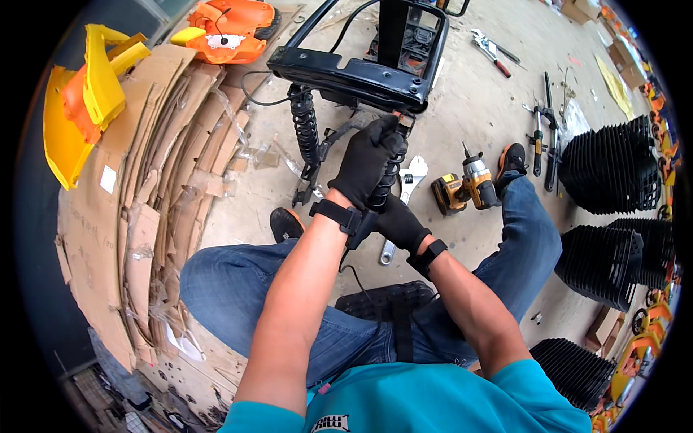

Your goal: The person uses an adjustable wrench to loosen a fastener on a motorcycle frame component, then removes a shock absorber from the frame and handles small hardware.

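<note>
My gloved left hand (367,155) is closed round the upper part of a black coil-spring shock absorber (384,186) that hangs at the front right of a black metal frame (346,68). My gloved right hand (395,224) grips low on the same shock, its fingers partly hidden. A second coil shock (304,126) hangs on the frame's left. Beside my hands lie a large adjustable wrench (408,180) and a yellow-and-black cordless drill (469,184) on the floor.
Flattened cardboard (126,238) is piled at left, with yellow plastic panels (105,79) and an orange body part (216,32). At right are an adjustable wrench (492,54), fork tubes (548,130) and stacked black racks (599,166). My feet rest beside the work.
</note>
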Action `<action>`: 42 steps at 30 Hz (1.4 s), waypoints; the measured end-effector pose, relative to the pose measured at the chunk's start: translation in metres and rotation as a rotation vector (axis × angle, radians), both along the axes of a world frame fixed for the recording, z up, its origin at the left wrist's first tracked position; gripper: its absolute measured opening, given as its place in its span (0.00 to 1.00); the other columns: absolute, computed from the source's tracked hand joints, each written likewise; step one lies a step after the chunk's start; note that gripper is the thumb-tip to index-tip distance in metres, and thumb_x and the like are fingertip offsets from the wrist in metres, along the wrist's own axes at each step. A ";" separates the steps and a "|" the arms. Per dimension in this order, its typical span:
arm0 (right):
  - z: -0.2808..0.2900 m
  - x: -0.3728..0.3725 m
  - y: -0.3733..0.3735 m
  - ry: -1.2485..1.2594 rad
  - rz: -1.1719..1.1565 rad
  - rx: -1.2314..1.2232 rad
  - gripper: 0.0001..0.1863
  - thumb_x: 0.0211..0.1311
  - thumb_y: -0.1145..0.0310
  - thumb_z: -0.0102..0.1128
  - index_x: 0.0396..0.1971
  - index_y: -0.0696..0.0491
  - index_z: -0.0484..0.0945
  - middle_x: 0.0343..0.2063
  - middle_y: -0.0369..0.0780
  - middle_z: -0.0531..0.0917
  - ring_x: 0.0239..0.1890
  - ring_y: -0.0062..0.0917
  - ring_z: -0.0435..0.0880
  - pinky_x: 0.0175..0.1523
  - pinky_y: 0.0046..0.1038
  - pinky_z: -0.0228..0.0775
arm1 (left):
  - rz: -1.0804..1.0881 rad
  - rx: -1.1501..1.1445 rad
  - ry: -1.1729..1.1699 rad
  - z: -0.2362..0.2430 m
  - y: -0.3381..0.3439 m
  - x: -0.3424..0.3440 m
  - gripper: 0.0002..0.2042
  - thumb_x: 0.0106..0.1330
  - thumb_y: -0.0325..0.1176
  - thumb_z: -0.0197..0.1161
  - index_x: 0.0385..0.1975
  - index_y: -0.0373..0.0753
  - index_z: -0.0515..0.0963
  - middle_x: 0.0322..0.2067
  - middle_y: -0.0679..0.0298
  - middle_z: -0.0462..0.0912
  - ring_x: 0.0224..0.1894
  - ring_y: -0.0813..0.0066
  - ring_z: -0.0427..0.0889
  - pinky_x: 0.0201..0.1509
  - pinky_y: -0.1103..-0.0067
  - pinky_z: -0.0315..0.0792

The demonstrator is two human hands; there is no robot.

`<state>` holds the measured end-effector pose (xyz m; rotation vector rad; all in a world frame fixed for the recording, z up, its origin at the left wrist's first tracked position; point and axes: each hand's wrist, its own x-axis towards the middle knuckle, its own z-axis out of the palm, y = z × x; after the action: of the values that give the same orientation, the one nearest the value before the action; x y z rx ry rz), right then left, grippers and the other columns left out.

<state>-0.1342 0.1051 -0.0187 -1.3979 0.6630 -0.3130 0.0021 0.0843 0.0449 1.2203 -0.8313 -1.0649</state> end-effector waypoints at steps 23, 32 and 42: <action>-0.020 0.021 -0.043 0.146 0.039 -0.101 0.18 0.58 0.71 0.65 0.47 0.60 0.77 0.45 0.41 0.83 0.46 0.23 0.78 0.54 0.28 0.69 | -0.036 -0.152 -0.126 -0.021 -0.007 0.011 0.21 0.63 0.27 0.58 0.57 0.31 0.71 0.49 0.57 0.81 0.49 0.73 0.80 0.54 0.77 0.74; -0.046 0.015 -0.026 0.112 -0.004 -0.034 0.14 0.59 0.72 0.62 0.44 0.61 0.79 0.40 0.42 0.85 0.44 0.26 0.80 0.52 0.29 0.69 | -0.100 -0.109 -0.018 -0.029 -0.007 0.014 0.23 0.63 0.26 0.56 0.60 0.31 0.69 0.50 0.57 0.80 0.50 0.73 0.79 0.55 0.78 0.73; -0.016 0.009 -0.015 0.084 0.007 0.030 0.18 0.58 0.72 0.63 0.49 0.59 0.77 0.46 0.41 0.83 0.47 0.25 0.80 0.56 0.29 0.69 | 0.024 -0.016 0.053 -0.015 -0.005 0.005 0.17 0.62 0.26 0.58 0.51 0.30 0.76 0.38 0.59 0.84 0.36 0.79 0.81 0.41 0.81 0.76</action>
<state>-0.1247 0.0897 -0.0348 -1.3907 0.7287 -0.2389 0.0071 0.0792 0.0297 1.1805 -0.7816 -1.0651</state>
